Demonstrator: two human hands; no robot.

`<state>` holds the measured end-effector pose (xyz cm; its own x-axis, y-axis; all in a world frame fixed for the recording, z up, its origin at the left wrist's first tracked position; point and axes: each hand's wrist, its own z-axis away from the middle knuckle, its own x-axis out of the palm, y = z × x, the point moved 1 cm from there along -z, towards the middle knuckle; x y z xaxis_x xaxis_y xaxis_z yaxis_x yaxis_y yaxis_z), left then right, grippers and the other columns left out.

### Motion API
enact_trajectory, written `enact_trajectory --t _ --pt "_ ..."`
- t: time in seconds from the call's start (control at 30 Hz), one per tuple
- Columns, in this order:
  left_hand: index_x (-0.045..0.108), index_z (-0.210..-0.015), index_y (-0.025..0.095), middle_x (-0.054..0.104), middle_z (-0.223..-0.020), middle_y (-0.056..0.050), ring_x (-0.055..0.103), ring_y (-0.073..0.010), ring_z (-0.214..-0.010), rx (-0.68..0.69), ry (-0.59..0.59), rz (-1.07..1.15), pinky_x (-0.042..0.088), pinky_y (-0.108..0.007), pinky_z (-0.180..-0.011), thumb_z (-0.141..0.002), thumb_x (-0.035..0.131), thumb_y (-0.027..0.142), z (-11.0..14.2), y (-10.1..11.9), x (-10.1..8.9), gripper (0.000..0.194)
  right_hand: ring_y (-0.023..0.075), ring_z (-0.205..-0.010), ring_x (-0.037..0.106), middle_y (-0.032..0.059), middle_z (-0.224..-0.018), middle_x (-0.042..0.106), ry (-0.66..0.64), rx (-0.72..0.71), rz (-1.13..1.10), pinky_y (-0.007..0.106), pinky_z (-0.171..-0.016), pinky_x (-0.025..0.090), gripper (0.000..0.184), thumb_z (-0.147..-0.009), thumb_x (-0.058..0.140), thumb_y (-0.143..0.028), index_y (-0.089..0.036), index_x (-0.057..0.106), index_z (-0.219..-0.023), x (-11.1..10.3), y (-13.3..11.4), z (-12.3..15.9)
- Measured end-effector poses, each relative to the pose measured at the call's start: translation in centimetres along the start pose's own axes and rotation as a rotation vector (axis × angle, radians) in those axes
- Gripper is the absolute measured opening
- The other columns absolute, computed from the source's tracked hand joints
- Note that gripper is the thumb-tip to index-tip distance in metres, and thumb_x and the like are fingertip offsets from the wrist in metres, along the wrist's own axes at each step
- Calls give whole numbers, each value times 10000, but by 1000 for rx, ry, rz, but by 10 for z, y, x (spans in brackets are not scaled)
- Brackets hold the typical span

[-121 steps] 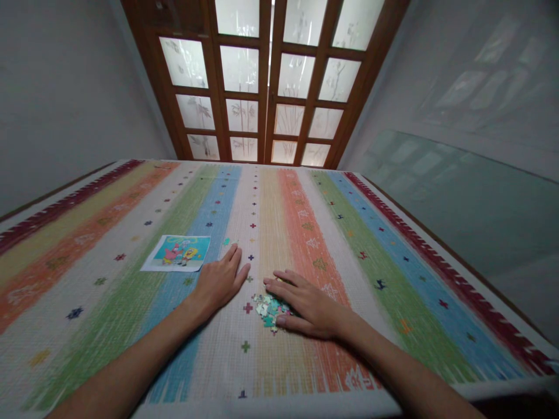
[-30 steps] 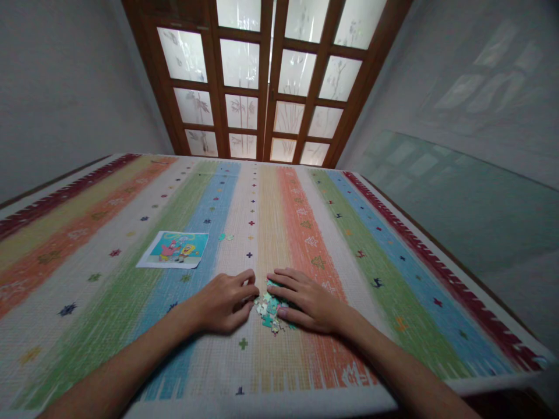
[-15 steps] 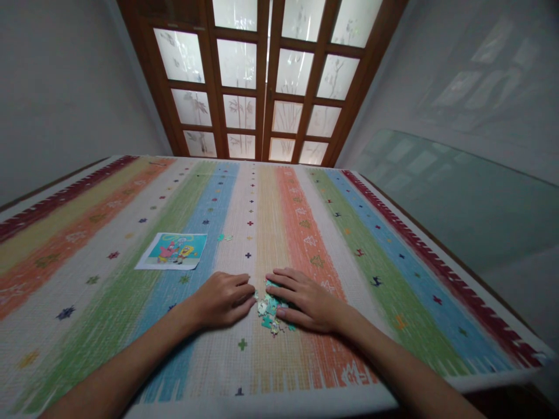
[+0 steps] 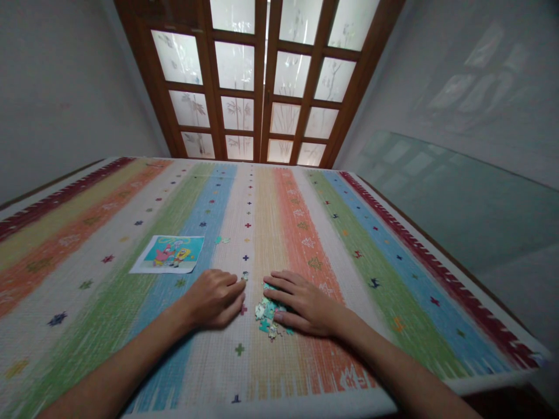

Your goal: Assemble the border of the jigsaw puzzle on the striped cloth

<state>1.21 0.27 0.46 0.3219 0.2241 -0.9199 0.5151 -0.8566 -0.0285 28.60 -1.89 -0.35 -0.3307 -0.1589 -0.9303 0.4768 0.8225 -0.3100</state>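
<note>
My left hand (image 4: 218,298) is closed with the fingers curled together, and a small puzzle piece (image 4: 245,276) shows at its index fingertip. Just to the right, a heap of jigsaw puzzle pieces (image 4: 264,314) in turquoise, white and a little yellow lies on the tablecloth. My right hand (image 4: 303,304) lies over the right side of this heap, palm down, fingers stretched out and slightly apart, hiding some pieces. Ahead of my left hand, a couple of turquoise pieces (image 4: 222,240) lie apart from the heap.
A printed cartoon picture (image 4: 169,256) on white paper lies to the left, beyond my left forearm. The striped tablecloth (image 4: 279,364) covers the table. Wooden doors with glass panes (image 4: 262,87) stand behind it, and a glass sheet (image 4: 458,192) leans at the right wall.
My left hand has moved a little left, away from the heap, with a puzzle piece now visible at its fingertip. My right hand stays on the heap. The view has shifted slightly.
</note>
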Motion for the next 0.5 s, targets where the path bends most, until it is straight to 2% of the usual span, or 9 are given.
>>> enact_trajectory --t 0.1,0.17,0.33,0.5 --pt "670 -951 159 581 -654 -28 528 -195 -562 -47 -41 2 397 -354 -542 -978 423 268 -2 0 0 271 303 -1467 446 151 -1557 534 8 -3 0 525 -1218 362 473 -1080 492 -441 -142 587 -1433 0 0 0" --pt "671 -947 154 594 -700 -54 549 -215 -624 -100 -48 -8 418 -361 -572 -963 462 346 -3 -1 -1 284 297 -1468 446 151 -1556 535 12 -6 -1 517 -1217 365 470 -1077 501 -436 -143 586 -1434 0 0 0" --pt "675 -983 143 629 -857 -114 573 -278 -810 -255 -51 -62 485 -423 -724 -961 495 529 -6 -5 0 426 290 -1472 440 146 -1552 541 19 -7 10 513 -1218 365 462 -1079 492 -436 -147 591 -1426 1 0 0" --pt "684 -1065 117 631 -918 -136 574 -298 -848 -367 -56 -110 488 -456 -773 -1007 456 524 -5 -13 6 471 292 -1466 448 141 -1557 537 23 -5 6 518 -1216 367 465 -1082 482 -444 -157 585 -1434 3 1 0"
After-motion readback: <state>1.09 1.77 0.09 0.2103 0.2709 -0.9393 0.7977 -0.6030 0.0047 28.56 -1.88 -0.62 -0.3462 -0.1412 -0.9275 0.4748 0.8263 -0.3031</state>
